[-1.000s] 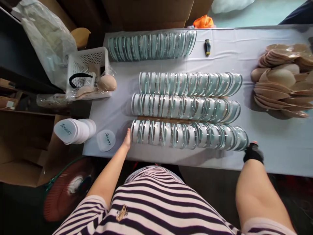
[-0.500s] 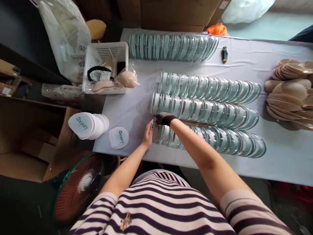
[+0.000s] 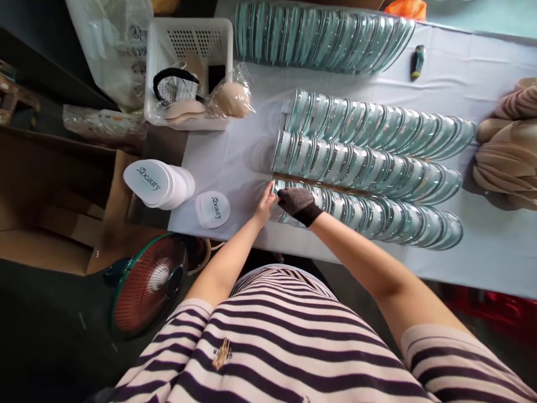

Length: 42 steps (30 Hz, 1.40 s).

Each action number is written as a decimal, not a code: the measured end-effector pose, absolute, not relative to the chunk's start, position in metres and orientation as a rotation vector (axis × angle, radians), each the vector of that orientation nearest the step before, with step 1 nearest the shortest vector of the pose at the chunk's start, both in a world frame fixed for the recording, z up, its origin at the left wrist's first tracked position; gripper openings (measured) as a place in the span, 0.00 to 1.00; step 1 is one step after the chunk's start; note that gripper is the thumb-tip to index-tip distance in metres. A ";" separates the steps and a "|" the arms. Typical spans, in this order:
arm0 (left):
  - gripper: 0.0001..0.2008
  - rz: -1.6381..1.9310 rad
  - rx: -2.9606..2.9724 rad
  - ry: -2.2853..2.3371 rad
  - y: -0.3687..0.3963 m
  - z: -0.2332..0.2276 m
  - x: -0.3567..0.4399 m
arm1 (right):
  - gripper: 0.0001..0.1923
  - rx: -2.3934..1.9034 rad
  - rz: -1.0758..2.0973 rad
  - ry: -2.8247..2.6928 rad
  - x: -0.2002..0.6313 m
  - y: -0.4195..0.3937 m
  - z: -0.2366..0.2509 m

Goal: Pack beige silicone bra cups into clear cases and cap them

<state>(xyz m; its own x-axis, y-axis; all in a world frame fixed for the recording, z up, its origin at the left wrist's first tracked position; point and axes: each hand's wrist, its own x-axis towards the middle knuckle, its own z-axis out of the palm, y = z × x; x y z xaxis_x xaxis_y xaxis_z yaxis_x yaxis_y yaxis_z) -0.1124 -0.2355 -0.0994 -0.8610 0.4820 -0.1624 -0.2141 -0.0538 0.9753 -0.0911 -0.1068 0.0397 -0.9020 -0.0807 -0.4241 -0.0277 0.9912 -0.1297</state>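
Observation:
Clear plastic cases with greenish edges stand nested in long rows on the white-covered table. My bare left hand [image 3: 264,206] is at the left end of the front row [image 3: 369,215], its fingers against the end case [image 3: 276,187]. My right hand [image 3: 298,202], in a dark dotted glove, is closed just right of it, over the first cases. What its fingertips pinch is hidden. Left of my hands lies a white rounded card [image 3: 212,210] printed "beauty". A stack of similar white cards [image 3: 149,183] stands at the table's left edge.
A white basket [image 3: 188,28] holds a black band and beige cups in plastic. Two more case rows [image 3: 364,159] lie behind the front one, another [image 3: 323,36] at the back. Beige cups [image 3: 507,151] pile at right. A cutter-like tool [image 3: 417,62] and floor fan [image 3: 146,285] are visible.
The view has shifted, so the table things sit higher in the picture. My gloved right hand has drawn back toward me from between the rows onto the front row. My left hand stays at the row's end.

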 end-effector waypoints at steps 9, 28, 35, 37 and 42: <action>0.30 1.897 0.301 1.956 -0.237 -0.083 -0.110 | 0.22 0.001 -0.319 2.462 -0.013 -0.164 0.006; 0.20 0.896 1.103 2.662 -0.234 -0.049 -0.114 | 0.15 0.048 -0.165 2.149 -0.166 -0.036 0.034; 0.20 0.829 1.088 2.676 -0.234 -0.043 -0.116 | 0.15 -0.073 0.035 2.549 -0.128 -0.049 0.044; 0.20 0.828 1.078 2.680 -0.234 -0.042 -0.115 | 0.17 0.006 -0.031 2.651 -0.092 -0.057 0.040; 0.20 0.828 1.088 2.689 -0.233 -0.041 -0.114 | 0.21 0.052 -0.140 2.684 -0.001 -0.094 0.006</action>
